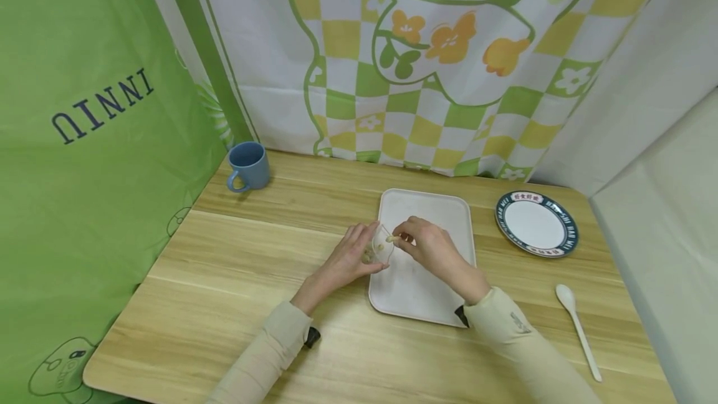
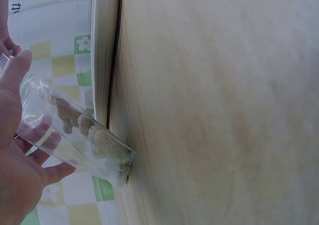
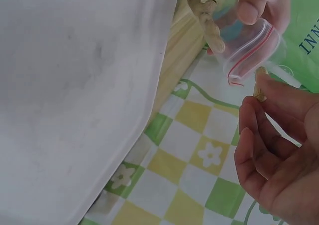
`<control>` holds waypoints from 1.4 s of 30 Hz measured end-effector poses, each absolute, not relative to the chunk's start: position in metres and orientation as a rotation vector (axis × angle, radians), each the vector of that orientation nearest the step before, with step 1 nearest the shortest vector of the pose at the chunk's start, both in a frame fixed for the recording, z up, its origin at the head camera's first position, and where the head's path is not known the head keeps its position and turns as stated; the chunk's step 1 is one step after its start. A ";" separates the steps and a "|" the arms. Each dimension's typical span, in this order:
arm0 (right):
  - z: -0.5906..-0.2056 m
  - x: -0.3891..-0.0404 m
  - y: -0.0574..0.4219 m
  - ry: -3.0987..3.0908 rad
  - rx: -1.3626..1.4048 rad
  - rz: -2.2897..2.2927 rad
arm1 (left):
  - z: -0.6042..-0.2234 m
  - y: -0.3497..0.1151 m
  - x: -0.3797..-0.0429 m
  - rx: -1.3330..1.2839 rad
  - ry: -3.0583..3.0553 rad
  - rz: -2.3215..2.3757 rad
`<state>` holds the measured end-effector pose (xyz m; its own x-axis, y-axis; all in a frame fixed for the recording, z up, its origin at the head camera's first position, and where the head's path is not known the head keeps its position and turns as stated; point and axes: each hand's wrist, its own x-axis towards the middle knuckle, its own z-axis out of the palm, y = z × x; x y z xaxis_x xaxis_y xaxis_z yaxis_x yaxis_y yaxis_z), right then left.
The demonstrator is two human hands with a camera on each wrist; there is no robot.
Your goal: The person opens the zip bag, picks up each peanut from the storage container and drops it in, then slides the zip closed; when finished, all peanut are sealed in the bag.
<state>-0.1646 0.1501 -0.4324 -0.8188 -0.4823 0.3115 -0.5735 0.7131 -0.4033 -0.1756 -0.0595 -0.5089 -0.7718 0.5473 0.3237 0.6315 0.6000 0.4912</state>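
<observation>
A clear zip bag [image 2: 65, 120] with a red seal line holds several peanuts [image 2: 102, 143] in their shells. My left hand [image 1: 349, 255] grips the bag, thumb on one side and fingers on the other, over the left edge of a white tray [image 1: 417, 295]. Between thumb and fingertips my right hand [image 1: 434, 253] pinches a single peanut [image 3: 259, 84], just outside the bag's open mouth. In the left wrist view the bag slants, with its peanuts toward the bottom end, near the tabletop.
A blue mug [image 1: 249, 166] stands at the back left of the wooden table [image 1: 235, 304]. Right of the tray are a dark-rimmed plate [image 1: 535, 224] and a white spoon [image 1: 580, 332]. A patterned curtain [image 1: 421, 111] hangs behind the table.
</observation>
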 end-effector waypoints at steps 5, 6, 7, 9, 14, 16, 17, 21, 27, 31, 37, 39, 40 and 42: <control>-0.435 -0.165 0.144 -2.762 0.879 0.700 | -0.510 -0.059 -0.176 -1.004 -2.659 -0.908; -0.436 -0.166 0.143 -2.766 0.885 0.700 | -0.510 -0.059 -0.176 -1.006 -2.655 -0.908; -0.437 -0.166 0.142 -2.769 0.891 0.699 | -0.510 -0.059 -0.176 -1.007 -2.652 -0.907; -0.438 -0.167 0.140 -2.770 0.905 0.698 | -0.511 -0.059 -0.176 -1.012 -2.643 -0.906; -0.440 -0.169 0.137 -2.769 0.919 0.680 | -0.512 -0.060 -0.177 -1.021 -2.628 -0.907; -0.441 -0.169 0.136 -2.772 0.920 0.671 | -0.512 -0.060 -0.177 -1.023 -2.628 -0.905; -0.442 -0.169 0.135 -2.773 0.924 0.667 | -0.512 -0.060 -0.177 -1.023 -2.630 -0.905; -0.444 -0.169 0.134 -2.770 0.932 0.662 | -0.513 -0.059 -0.177 -1.021 -2.638 -0.900; -0.448 -0.169 0.134 -2.734 0.946 0.660 | -0.515 -0.058 -0.177 -1.017 -2.647 -0.896; -0.449 -0.168 0.135 -2.697 0.964 0.654 | -0.514 -0.058 -0.177 -1.018 -2.643 -0.891; -0.447 -0.165 0.137 -2.685 0.901 0.672 | -0.514 -0.059 -0.177 -1.031 -2.626 -0.910; -0.446 -0.165 0.138 -2.693 0.859 0.687 | -0.514 -0.060 -0.177 -1.031 -2.615 -0.914; -0.447 -0.165 0.139 -2.691 0.842 0.696 | -0.514 -0.060 -0.178 -1.029 -2.614 -0.911; -0.447 -0.165 0.141 -2.683 0.816 0.715 | -0.513 -0.060 -0.178 -1.022 -2.613 -0.906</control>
